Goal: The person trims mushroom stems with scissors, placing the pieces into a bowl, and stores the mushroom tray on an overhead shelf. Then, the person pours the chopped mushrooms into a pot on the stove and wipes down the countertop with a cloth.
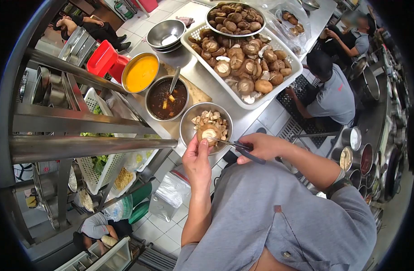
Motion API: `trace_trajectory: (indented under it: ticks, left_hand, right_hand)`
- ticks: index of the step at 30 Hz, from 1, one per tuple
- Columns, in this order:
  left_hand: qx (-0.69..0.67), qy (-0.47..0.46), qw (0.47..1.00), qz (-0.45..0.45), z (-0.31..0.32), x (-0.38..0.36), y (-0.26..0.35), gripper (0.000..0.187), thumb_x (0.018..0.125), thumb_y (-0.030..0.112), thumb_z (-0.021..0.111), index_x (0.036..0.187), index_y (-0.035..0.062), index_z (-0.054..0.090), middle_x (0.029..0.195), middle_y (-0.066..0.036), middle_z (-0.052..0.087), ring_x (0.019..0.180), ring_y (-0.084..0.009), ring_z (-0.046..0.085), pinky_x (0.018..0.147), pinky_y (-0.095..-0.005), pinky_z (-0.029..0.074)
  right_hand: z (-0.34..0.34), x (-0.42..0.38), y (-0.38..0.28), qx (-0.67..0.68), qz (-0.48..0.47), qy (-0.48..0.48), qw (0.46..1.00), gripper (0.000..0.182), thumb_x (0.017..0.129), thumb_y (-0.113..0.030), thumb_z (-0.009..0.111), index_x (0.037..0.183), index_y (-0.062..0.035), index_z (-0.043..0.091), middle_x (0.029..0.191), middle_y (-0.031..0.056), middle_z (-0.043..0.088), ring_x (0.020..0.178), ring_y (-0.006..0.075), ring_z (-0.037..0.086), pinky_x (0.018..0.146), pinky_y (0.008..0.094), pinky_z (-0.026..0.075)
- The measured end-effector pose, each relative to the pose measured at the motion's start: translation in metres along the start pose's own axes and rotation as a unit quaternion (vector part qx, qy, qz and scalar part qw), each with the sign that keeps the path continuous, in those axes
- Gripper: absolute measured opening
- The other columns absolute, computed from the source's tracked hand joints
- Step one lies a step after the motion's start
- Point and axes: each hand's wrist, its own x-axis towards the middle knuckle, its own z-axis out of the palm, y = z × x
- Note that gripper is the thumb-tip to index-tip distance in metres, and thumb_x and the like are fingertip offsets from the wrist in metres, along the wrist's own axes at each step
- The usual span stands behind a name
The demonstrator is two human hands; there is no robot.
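My left hand pinches a brown mushroom, its pale underside turned up toward me. In my right hand is a pair of black-handled scissors, whose blades reach to the mushroom's stem. Both hands work over a steel bowl that holds several cut mushroom stems. Beyond it stands a white basket heaped with whole mushrooms. A steel bowl of mushrooms rests on top of the heap at the back.
Left of my bowl stand a bowl of dark sauce with a spoon and a bowl of yellow liquid. Stacked steel bowls sit behind. A metal rack is close on the left. Co-workers are at the right.
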Motion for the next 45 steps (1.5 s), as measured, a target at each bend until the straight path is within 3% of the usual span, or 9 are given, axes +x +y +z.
trace_trajectory:
  ticks: [9,14,17,20,26,31,34,38,45]
  left_hand:
    - [-0.018,-0.018,1.0,0.011,0.017,0.011,0.019,0.037,0.101,0.011,0.057,0.135,-0.0037,0.057,0.114,-0.008,0.068,0.097,-0.0104,0.064,0.082,-0.025,0.053]
    - [-0.011,-0.031,0.999,0.028,0.032,0.021,0.021,0.037,0.101,0.009,0.056,0.135,-0.0047,0.056,0.113,-0.008,0.069,0.095,-0.0099,0.065,0.081,-0.0239,0.053]
    - [0.008,-0.12,0.992,0.031,0.065,0.018,0.018,0.037,0.1,0.008,0.056,0.135,-0.0057,0.054,0.119,-0.01,0.067,0.102,-0.0141,0.065,0.087,-0.0273,0.053]
    - [0.033,-0.216,0.975,0.03,0.096,0.019,0.014,0.039,0.1,0.007,0.056,0.136,-0.0072,0.053,0.12,-0.01,0.066,0.103,-0.0139,0.064,0.088,-0.028,0.053]
    - [0.126,-0.388,0.909,-0.079,0.125,0.074,0.039,0.037,0.1,0.007,0.057,0.134,-0.0063,0.056,0.117,-0.012,0.068,0.102,-0.0145,0.066,0.091,-0.0283,0.053]
    - [0.29,-0.235,0.913,0.164,0.169,0.117,0.04,0.041,0.093,0.016,0.068,0.126,-0.0083,0.061,0.11,-0.016,0.069,0.089,-0.0186,0.07,0.082,-0.0302,0.056]
    - [0.31,-0.19,0.907,0.214,0.187,0.108,0.054,0.038,0.093,0.017,0.068,0.122,-0.0084,0.064,0.117,-0.019,0.067,0.095,-0.0228,0.07,0.084,-0.0312,0.056]
    - [0.423,-0.067,0.821,0.377,0.181,0.14,0.019,0.038,0.095,0.021,0.065,0.122,-0.0059,0.063,0.123,-0.023,0.063,0.117,-0.0371,0.059,0.102,-0.0428,0.047]
    - [0.466,-0.067,0.789,0.395,0.221,0.115,0.007,0.026,0.092,0.016,0.065,0.111,-0.0014,0.068,0.114,-0.02,0.067,0.116,-0.0396,0.057,0.104,-0.0463,0.042]
  right_hand:
    - [-0.012,-0.019,-0.004,-0.037,-0.046,0.082,0.995,0.061,0.079,-0.059,0.078,0.075,0.0,0.063,0.06,0.0048,0.055,0.06,0.0154,0.054,0.057,0.0345,0.043]
    - [-0.043,-0.037,0.031,0.108,-0.037,0.074,0.991,0.038,0.081,-0.034,0.084,0.083,-0.0045,0.06,0.072,-0.0012,0.059,0.07,0.0083,0.055,0.062,0.027,0.045]
    - [-0.047,-0.029,0.023,0.221,-0.165,0.234,0.932,0.044,0.081,-0.024,0.085,0.104,-0.0017,0.055,0.093,0.0015,0.062,0.081,0.01,0.058,0.071,0.0257,0.048]
    - [-0.06,-0.019,0.001,0.228,-0.219,0.31,0.897,0.041,0.083,-0.022,0.083,0.103,-0.0022,0.054,0.094,0.0033,0.062,0.083,0.0098,0.059,0.07,0.0253,0.049]
    - [-0.144,-0.041,0.02,0.291,-0.142,0.232,0.917,0.035,0.083,-0.023,0.081,0.098,-0.0059,0.054,0.076,0.002,0.06,0.065,0.0116,0.06,0.053,0.0264,0.049]
    - [-0.222,-0.005,0.054,0.116,-0.146,0.365,0.912,0.038,0.083,-0.027,0.08,0.1,-0.0016,0.058,0.079,0.0066,0.064,0.076,0.0175,0.065,0.063,0.032,0.052]
    - [-0.251,-0.028,0.056,-0.145,-0.091,0.542,0.823,0.039,0.081,-0.029,0.08,0.1,-0.0013,0.061,0.084,0.0131,0.068,0.078,0.0263,0.067,0.069,0.0379,0.053]
    - [-0.332,-0.026,0.129,-0.094,-0.042,0.629,0.77,0.028,0.086,-0.027,0.072,0.097,-0.0037,0.062,0.088,0.0187,0.069,0.082,0.0371,0.067,0.072,0.0425,0.052]
    - [-0.433,0.007,0.162,-0.135,-0.001,0.58,0.804,0.029,0.085,-0.023,0.067,0.106,-0.0054,0.058,0.097,0.0198,0.068,0.093,0.0412,0.065,0.08,0.0481,0.051]
